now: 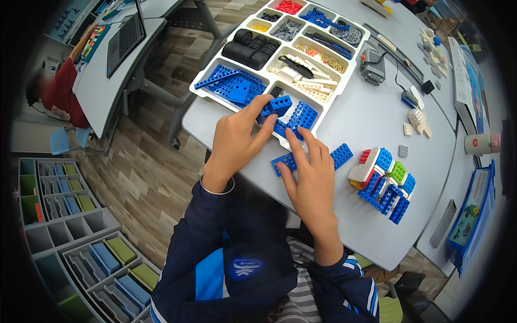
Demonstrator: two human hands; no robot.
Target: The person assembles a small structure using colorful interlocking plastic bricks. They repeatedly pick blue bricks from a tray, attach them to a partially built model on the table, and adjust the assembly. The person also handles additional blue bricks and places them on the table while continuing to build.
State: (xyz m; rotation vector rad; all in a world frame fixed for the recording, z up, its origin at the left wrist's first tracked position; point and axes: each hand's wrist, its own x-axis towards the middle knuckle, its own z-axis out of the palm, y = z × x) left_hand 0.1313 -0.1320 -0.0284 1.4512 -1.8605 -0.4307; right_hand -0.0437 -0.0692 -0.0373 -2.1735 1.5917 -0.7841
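Note:
My left hand point(236, 138) pinches a blue building brick point(281, 104) between thumb and fingers, over the near compartment of a white sorting tray point(333, 101). More blue studded bricks point(302, 116) lie in that compartment. My right hand point(312, 185) has its fingers spread, with the index and middle fingertips at these bricks; whether they touch is hard to see. Beneath the right hand, a long blue studded piece point(341, 155) lies on the table, partly covered by the fingers. Right of it stands a built model point(383, 183) of blue, white, green and red bricks.
Other tray compartments hold black tires point(249, 49), blue plates point(231, 86) and white beams point(315, 86). A grey motor-like block point(372, 67) with a cable, white pieces point(417, 119) and a small grey brick point(403, 151) lie on the table point(371, 242). A blue-rimmed box point(474, 212) stands at right.

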